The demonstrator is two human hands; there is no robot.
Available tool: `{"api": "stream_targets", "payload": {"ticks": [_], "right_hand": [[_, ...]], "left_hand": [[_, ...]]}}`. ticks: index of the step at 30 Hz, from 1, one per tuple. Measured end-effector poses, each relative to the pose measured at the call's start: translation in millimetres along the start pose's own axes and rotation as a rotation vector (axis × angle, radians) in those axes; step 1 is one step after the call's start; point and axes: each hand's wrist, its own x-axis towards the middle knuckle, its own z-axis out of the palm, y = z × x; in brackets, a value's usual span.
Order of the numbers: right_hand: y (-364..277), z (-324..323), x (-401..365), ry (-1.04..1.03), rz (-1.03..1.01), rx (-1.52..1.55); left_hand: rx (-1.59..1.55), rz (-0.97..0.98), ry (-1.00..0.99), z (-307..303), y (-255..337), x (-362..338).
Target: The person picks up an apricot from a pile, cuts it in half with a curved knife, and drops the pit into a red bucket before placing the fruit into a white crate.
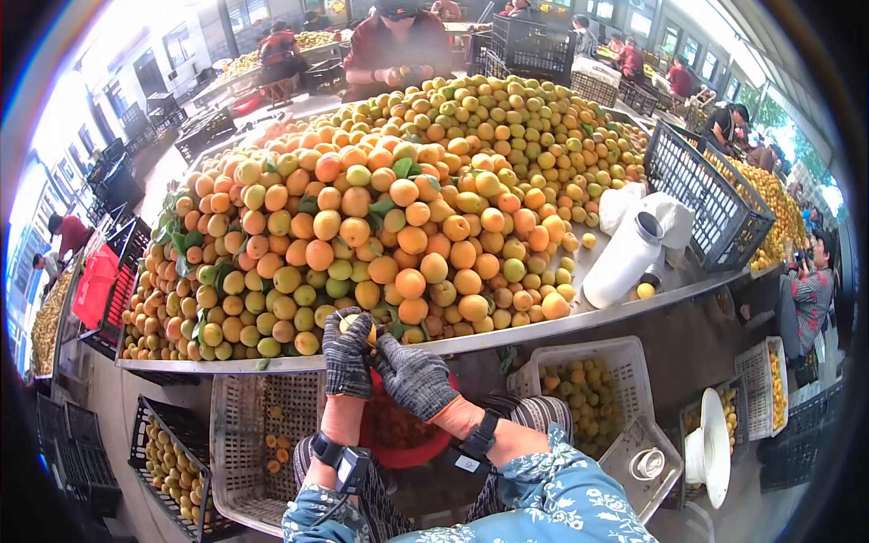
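My left hand, in a grey knitted glove, is closed around an apricot at the front edge of the sorting table. Only a small part of that fruit shows between the fingers. Right beside it, my right hand wears a matching glove. Its fingers are bent together against the left hand, and what they grip is hidden. A large heap of orange and yellow-green apricots rises just beyond both hands. Below them, between my knees, sits a red basin, partly covered by my hands and wrists.
A pale crate with a few opened apricots stands left of my legs, and a white crate of greenish fruit stands right. A white bottle lies near a black crate on the table. Another person works across the heap.
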Motion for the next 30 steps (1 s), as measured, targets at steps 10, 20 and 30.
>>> {"api": "stream_targets", "payload": {"ticks": [10, 20, 30], "right_hand": [[17, 36, -5, 0.127, 0.112, 0.556], [1, 7, 4, 0.028, 0.062, -0.022], [12, 14, 3, 0.058, -0.068, -0.232]], "left_hand": [[-0.121, -0.063, -0.233, -29, -18, 17], [-0.352, -0.27, -0.137, -22, -6, 18], [-0.143, 0.023, 0.012, -6, -16, 9]]}}
